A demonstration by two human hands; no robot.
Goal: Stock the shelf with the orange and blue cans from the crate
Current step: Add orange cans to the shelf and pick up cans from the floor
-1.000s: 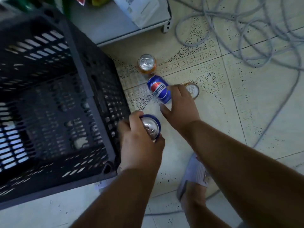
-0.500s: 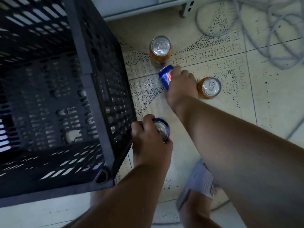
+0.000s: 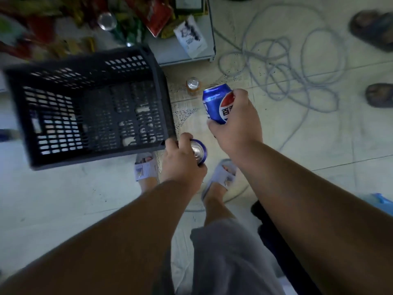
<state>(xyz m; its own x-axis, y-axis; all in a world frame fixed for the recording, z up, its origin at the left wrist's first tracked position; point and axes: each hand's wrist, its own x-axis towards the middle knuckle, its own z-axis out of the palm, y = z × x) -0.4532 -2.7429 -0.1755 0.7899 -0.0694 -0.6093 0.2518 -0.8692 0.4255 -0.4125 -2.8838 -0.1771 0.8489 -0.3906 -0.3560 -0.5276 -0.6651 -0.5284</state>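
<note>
My right hand [image 3: 238, 122] grips a blue can [image 3: 217, 104] by its side and holds it tilted above the floor. My left hand [image 3: 180, 162] is closed around a second blue can [image 3: 200, 152], whose silver top faces up. One orange can [image 3: 193, 86] stands upright on the tiled floor just beyond the blue can, to the right of the black slatted crate [image 3: 161, 86]. The crate looks empty inside. The low grey shelf [image 3: 209, 39] lies behind the crate and holds snack packets and a white carton [image 3: 190, 38].
A tangle of grey cable [image 3: 282, 67] covers the floor at the right. Another person's sandalled feet [image 3: 374, 28] are at the far right edge. My own feet in pale slippers [image 3: 223, 173] stand below my hands. A dark object [image 3: 270, 226] sits at lower right.
My right hand has lifted the blue can off the floor. The view has pulled up and back, so the shelf now shows. Only one orange can remains visible.
</note>
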